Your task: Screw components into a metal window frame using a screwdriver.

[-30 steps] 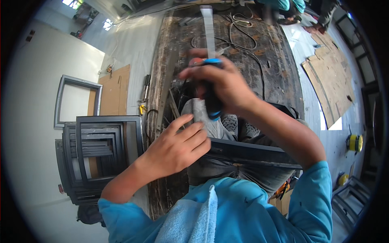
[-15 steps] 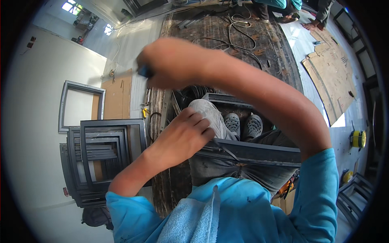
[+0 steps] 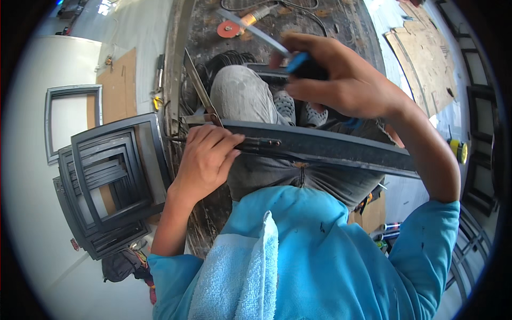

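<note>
A dark grey metal frame bar (image 3: 330,146) lies across my thighs. My left hand (image 3: 205,154) is closed over its left end, fingertips beside a thin dark metal strip (image 3: 261,142) with small fasteners at its tip. Whether the strip is fixed to the bar I cannot tell. Above the bar, apart from it, my right hand (image 3: 341,80) is closed round the blue and black handle of a long-bladed hand tool (image 3: 308,65). Its flat grey blade points up and left, blurred by motion.
An angle grinder (image 3: 248,22) with a red disc lies on the worn wooden board ahead. Dark window frames (image 3: 114,176) lean in a stack at the left, near yellow-handled pliers (image 3: 157,103). A long metal bar (image 3: 198,85) runs beside my knee. Cardboard (image 3: 421,69) covers floor at the right.
My right hand has swung from the upper left to the right with the tool. My left hand has come down-left along the bar. The whole view has shifted, bringing the grinder into sight.
</note>
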`<state>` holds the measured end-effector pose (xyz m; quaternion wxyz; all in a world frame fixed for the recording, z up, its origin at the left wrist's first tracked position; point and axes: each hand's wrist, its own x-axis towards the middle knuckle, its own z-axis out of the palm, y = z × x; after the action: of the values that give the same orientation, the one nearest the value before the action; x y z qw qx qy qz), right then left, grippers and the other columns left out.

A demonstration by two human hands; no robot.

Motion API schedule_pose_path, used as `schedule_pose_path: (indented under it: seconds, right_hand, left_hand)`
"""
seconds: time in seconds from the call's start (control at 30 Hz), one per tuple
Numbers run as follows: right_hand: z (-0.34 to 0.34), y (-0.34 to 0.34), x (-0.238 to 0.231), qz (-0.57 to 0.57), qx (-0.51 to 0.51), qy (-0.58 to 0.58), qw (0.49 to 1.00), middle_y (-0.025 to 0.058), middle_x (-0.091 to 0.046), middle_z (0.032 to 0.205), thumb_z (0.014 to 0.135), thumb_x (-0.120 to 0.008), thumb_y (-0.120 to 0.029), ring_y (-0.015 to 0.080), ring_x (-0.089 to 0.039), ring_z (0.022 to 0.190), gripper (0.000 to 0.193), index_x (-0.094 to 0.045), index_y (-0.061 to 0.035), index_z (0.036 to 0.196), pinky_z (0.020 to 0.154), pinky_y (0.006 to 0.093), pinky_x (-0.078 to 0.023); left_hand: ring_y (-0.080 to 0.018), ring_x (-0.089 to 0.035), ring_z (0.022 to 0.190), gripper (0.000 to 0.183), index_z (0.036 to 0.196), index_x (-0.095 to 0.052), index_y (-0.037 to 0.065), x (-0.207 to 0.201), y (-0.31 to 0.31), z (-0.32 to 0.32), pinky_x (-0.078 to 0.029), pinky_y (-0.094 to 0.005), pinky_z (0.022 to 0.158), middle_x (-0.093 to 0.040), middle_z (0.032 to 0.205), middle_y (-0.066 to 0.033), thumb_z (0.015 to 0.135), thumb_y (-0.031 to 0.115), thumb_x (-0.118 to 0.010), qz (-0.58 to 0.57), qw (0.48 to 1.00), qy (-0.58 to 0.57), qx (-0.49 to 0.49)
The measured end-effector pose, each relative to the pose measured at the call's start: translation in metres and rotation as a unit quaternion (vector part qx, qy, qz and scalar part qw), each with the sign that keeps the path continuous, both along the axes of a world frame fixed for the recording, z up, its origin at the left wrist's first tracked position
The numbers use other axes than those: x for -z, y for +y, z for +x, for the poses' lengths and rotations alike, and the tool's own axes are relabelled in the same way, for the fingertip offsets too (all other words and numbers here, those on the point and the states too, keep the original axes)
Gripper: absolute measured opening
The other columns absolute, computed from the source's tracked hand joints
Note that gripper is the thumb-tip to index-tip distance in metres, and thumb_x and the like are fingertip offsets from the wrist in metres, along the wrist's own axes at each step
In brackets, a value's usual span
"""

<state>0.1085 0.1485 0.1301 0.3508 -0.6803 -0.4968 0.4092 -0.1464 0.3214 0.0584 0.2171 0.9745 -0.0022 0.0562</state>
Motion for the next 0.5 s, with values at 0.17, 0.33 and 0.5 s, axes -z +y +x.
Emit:
schedule_pose_path:
  seconds: [0.17,0.33,0.5]
  right_hand:
    - [-0.013,-0.062,0.038,0.079,0.139,0.168,0.973,0.0035,-0.061,0.085,0.098,-0.062,-0.018,0.0121,-0.063,0.075,0.039,-0.056,-0.0002,0.132,0.07,0.0277,-0.051]
    - [-0.027,-0.081,0.049,0.074,0.104,0.022,0.992,0.0053,-0.063,0.091,0.108,-0.059,-0.022,0.0114,-0.062,0.081,0.028,-0.058,-0.0009,0.126,0.072,0.0283,-0.05]
    - [-0.032,-0.071,0.048,0.087,0.084,0.013,0.993,0.0092,-0.068,0.102,0.107,-0.061,-0.027,0.0165,-0.068,0.103,0.03,-0.06,-0.0044,0.127,0.093,0.0347,-0.056]
  left_hand:
    - [-0.0295,-0.069,0.087,0.028,0.101,-0.071,0.005,0.026,-0.036,0.021,-0.053,-0.0408,0.078,-0.069,0.094,-0.0091,0.076,0.002,-0.082,-0.114,0.986,-0.068,0.1]
    - [-0.0297,-0.069,0.087,0.022,0.096,-0.073,0.003,0.023,-0.036,0.036,-0.055,-0.0404,0.075,-0.07,0.092,-0.0097,0.076,0.001,-0.081,-0.125,0.985,-0.035,0.11]
    - [-0.0313,-0.067,0.091,0.017,0.096,-0.073,0.002,0.017,-0.032,0.037,-0.053,-0.041,0.08,-0.07,0.091,-0.01,0.079,-0.002,-0.075,-0.122,0.987,0.022,0.099]
